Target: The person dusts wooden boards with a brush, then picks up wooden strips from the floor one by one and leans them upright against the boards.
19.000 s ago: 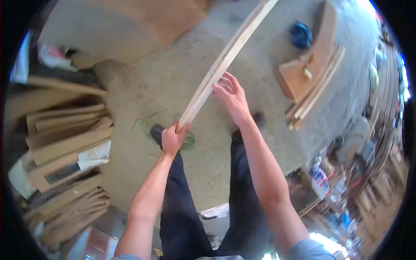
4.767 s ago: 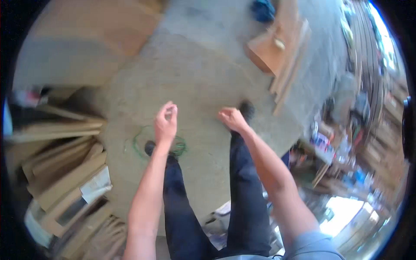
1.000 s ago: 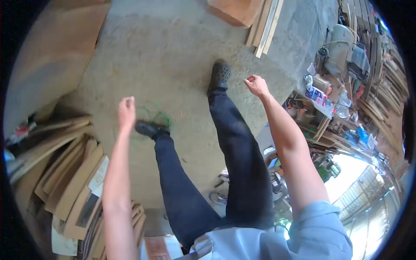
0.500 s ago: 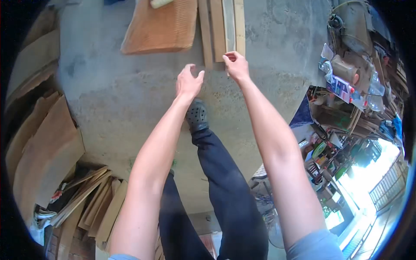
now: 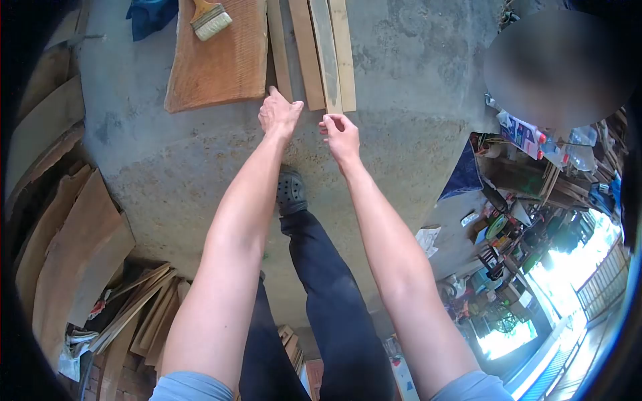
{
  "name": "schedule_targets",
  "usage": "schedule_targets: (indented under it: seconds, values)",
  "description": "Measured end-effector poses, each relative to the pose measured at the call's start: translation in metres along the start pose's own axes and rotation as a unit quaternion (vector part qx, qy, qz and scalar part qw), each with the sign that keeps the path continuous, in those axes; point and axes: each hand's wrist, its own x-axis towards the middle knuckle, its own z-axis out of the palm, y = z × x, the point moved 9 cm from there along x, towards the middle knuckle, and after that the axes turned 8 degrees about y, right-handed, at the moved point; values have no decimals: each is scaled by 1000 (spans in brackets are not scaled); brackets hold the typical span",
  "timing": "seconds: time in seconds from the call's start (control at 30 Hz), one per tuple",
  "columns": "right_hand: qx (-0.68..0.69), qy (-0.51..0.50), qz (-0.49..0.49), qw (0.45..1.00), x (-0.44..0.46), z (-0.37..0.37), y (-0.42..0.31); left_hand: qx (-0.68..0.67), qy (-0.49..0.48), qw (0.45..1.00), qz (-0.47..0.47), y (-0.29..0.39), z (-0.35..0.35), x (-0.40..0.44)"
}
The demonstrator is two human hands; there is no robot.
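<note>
Several long wooden strips (image 5: 305, 53) lie side by side on the concrete, their near ends toward me. My left hand (image 5: 279, 117) is at the end of the leftmost strip (image 5: 279, 50), index finger on one side and thumb on the other. Beside it, my right hand (image 5: 342, 137) has thumb and fingers pinched at the end of a grey-faced wooden strip (image 5: 326, 60); the exact contact is partly hidden. A wide wooden slab (image 5: 217, 73) lies just left of the strips. On the slab rests a flat paintbrush (image 5: 211, 23) with pale bristles.
Dark cloth (image 5: 148, 17) lies at the upper left. Wooden boards (image 5: 80, 247) and thin offcuts (image 5: 137, 307) lean along the left. Bottles (image 5: 543, 142) and clutter crowd the right, partly covered by a blurred round patch. My shoe (image 5: 291, 192) stands below the hands.
The view has shifted, bringing more of the slab and the brush into sight. My left hand has gone from apart to the leftmost strip's end. My right hand stays at the strip ends.
</note>
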Motion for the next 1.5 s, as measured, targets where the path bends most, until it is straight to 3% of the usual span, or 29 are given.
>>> schedule_targets:
  seconds: [0.03,0.17,0.23,0.33,0.4,0.53,0.63,0.7,0.83,0.93,1.0,1.03,1.07,1.1,1.17,1.27,1.37,1.43,1.5]
  values:
    - [0,-1,-7,1000,3,0,-4,-8,-1,1000,-26,-5,-1,-2]
    - [36,-6,4,999,13,12,-21,-143,37,989,20,10,-6,-32]
    - [43,-12,-47,998,21,24,-41,-204,-6,979,16,26,-30,-67]
    - [164,-106,80,977,27,55,-55,-285,-21,957,49,23,-57,-123]
    - [274,-176,106,939,9,76,-99,-301,-80,948,58,14,-79,-167]
    - [307,-256,160,903,-28,115,-136,-274,-176,945,40,-38,-99,-256]
    - [169,-283,192,924,-64,128,-94,-223,-146,962,53,-102,-106,-300]
    - [148,-226,145,952,-109,125,-98,-214,-105,970,53,-144,-106,-301]
    - [208,-327,56,920,-230,163,-124,-252,-14,967,-26,-248,-121,-313]
    - [104,-380,-29,918,-334,210,-114,-283,41,955,-82,-326,-138,-320]
    - [-128,-432,-152,880,-410,254,-92,-309,86,941,-112,-381,-171,-328]
    - [-236,-448,-218,835,-443,274,-80,-309,128,936,-109,-406,-197,-332]
    - [-310,-493,-219,783,-479,299,-57,-308,168,930,-106,-434,-232,-339]
    - [-312,-515,-242,761,-515,323,-38,-306,206,924,-101,-461,-267,-348]
    - [-316,-555,-286,714,-589,365,14,-438,272,846,-136,-529,-331,-374]
    - [-365,-567,-341,655,-680,413,83,-526,400,747,-78,-613,-437,-436]
    - [-459,-539,-400,582,-763,453,164,-422,388,800,-178,-702,-458,-488]
    - [-446,-578,-363,579,-826,485,213,-441,434,745,-248,-776,-456,-523]
    - [-323,-626,-409,580,-880,513,244,-450,476,699,-288,-844,-451,-554]
